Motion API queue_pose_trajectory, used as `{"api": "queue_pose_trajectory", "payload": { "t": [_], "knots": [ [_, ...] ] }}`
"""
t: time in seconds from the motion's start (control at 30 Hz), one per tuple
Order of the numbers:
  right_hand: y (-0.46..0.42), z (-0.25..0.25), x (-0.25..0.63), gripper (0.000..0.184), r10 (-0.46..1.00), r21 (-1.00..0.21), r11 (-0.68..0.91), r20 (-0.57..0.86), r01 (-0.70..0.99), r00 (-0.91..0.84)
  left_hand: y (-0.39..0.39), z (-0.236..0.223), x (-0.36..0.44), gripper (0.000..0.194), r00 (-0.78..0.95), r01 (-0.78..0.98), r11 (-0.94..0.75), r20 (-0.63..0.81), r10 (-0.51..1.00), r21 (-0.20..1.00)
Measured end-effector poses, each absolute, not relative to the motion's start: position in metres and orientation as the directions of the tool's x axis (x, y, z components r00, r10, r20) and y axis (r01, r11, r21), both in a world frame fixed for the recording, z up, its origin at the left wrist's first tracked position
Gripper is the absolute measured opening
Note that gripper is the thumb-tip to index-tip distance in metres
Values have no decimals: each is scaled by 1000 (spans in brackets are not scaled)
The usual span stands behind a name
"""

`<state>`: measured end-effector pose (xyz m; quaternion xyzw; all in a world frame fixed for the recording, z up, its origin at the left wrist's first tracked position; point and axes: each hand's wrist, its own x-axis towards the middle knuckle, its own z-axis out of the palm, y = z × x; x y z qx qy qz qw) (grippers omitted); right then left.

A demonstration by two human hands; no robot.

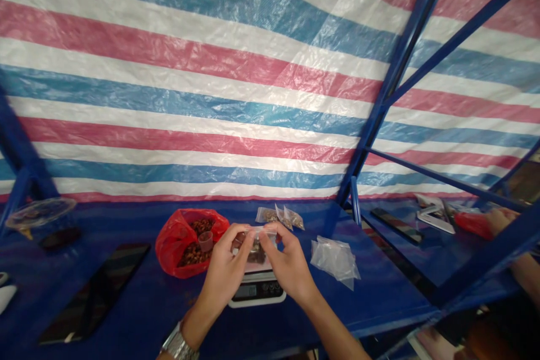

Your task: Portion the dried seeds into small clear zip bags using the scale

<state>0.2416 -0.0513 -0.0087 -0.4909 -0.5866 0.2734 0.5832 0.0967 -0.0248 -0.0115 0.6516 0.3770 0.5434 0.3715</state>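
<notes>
A small clear zip bag (256, 252) with dark brown contents hangs between my hands, over a white kitchen scale (258, 299) with a dark display. My left hand (228, 256) pinches the bag's top edge from the left. On the other side, my right hand (289, 259) grips the same edge, thumbs close together. Just left stands an open red plastic bag (169, 239) of small brown pieces, with a small clear cup (205, 241) resting in it. Several filled zip bags (280, 216) lie behind my hands. Flat clear bags (335, 260) are piled to the right.
A dark tablet-like slab (97, 292) lies at left, near a clear plastic container (42, 216). Blue metal posts (379, 118) rise at the right before a striped tarp (202, 95). Beyond them are another person's hand (502, 219) and a red bag (472, 224).
</notes>
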Motion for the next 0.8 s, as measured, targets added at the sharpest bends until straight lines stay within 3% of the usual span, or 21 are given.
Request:
{"api": "queue_pose_trajectory", "payload": {
  "t": [0.4, 0.8],
  "knots": [
    [-57, -7, 237, 24, 914, -916, 363, 386, 171, 129, -25, -12, 90, 33, 239, -1, -320, 311, 920, 947],
    [-45, -25, 233, 17, 933, -935, 336, 347, 111, 102, -20, -17, 72, 30, 375, 234, -443, 340, 862, 865]
  ]
}}
